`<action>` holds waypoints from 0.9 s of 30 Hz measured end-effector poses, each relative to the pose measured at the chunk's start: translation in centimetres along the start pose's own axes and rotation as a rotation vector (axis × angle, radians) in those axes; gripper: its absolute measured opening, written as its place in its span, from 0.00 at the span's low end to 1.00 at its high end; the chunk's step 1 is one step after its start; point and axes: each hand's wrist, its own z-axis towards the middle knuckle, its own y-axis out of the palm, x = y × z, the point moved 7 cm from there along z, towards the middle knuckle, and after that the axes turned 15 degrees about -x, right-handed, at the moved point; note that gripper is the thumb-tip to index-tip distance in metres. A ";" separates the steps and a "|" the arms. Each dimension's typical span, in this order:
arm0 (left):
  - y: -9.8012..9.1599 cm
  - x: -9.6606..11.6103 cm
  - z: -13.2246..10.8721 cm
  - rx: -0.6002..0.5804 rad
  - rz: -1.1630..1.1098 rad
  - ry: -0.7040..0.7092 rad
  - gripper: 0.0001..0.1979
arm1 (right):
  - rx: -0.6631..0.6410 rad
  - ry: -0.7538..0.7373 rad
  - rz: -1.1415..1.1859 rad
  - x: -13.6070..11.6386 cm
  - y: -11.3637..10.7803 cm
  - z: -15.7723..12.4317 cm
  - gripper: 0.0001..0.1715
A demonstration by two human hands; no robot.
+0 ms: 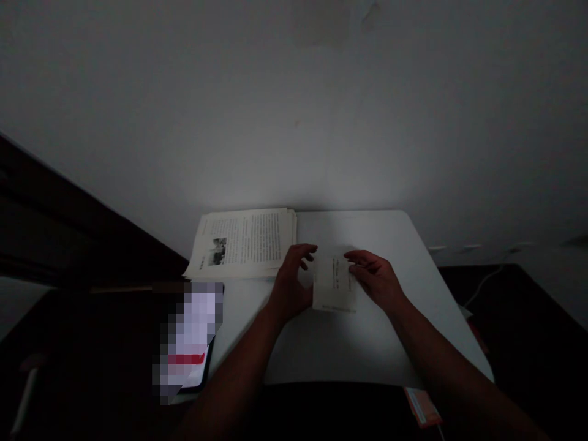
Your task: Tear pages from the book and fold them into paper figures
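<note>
Paper slip [334, 285] between both hands' grips

White table [390, 343], stack of printed pages [243, 242], folded paper [334, 286], phone [193, 334]

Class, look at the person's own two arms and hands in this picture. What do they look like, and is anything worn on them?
Both arms are bare from the bottom edge of the picture up to the hands: no sleeves show. The left hand and the right hand wear no gloves. No watch, ring or bracelet can be seen, though the dim light would hide small details. Nothing is marked on them.
</note>
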 end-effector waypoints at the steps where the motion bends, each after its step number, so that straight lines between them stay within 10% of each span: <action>1: -0.3 0.6 -0.2 -0.004 0.109 0.033 0.26 | -0.004 0.015 -0.010 -0.1 -0.1 0.1 0.17; 13: 4.3 1.8 -2.9 -0.530 0.712 0.092 0.05 | -0.240 0.059 -0.900 -3.6 2.5 1.2 0.15; 27: 4.8 1.1 -3.0 -0.548 0.712 0.021 0.04 | -0.392 -0.296 -1.271 -4.3 3.8 -6.5 0.14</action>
